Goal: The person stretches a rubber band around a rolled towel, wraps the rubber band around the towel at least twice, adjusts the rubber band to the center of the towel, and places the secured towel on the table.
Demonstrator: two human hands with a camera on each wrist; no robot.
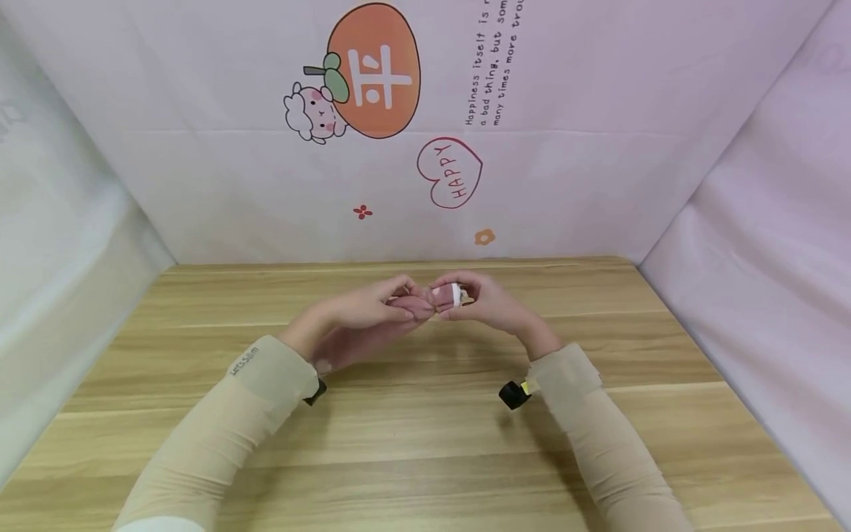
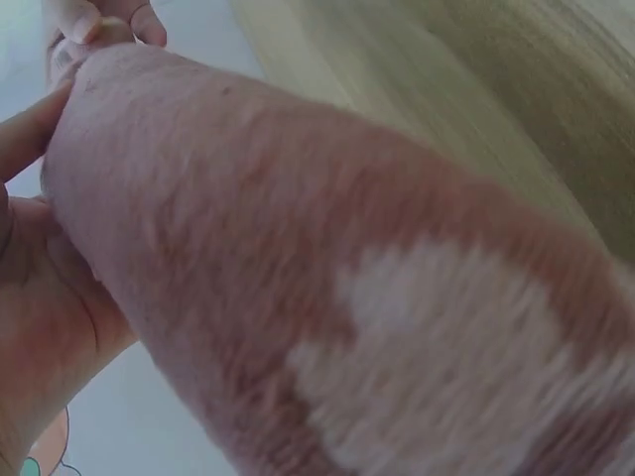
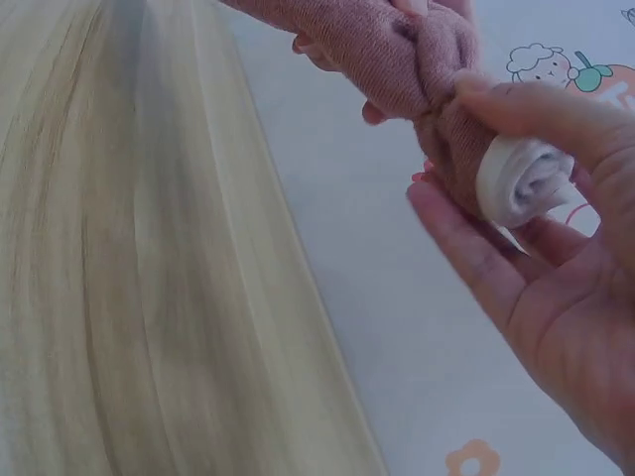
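A dusty-pink towel (image 1: 366, 344), rolled into a long tube, is held up over the table and slants down toward the left forearm. Near one end it is cinched to a narrow waist; beyond that, its short end shows a white rolled edge (image 3: 504, 188). My left hand (image 1: 362, 304) grips the long part beside the waist. With thumb and fingers, my right hand (image 1: 488, 301) holds the short end at the waist. Up close, the left wrist view shows fuzzy fabric with a large pale patch (image 2: 446, 357). What cinches the waist is hard to make out.
Beneath the hands lies a wood-grain table (image 1: 412, 451). A white printed cloth (image 1: 565, 185) hangs along its far edge, with more white cloth on both sides. Small black devices (image 1: 513, 395) sit at the wrists.
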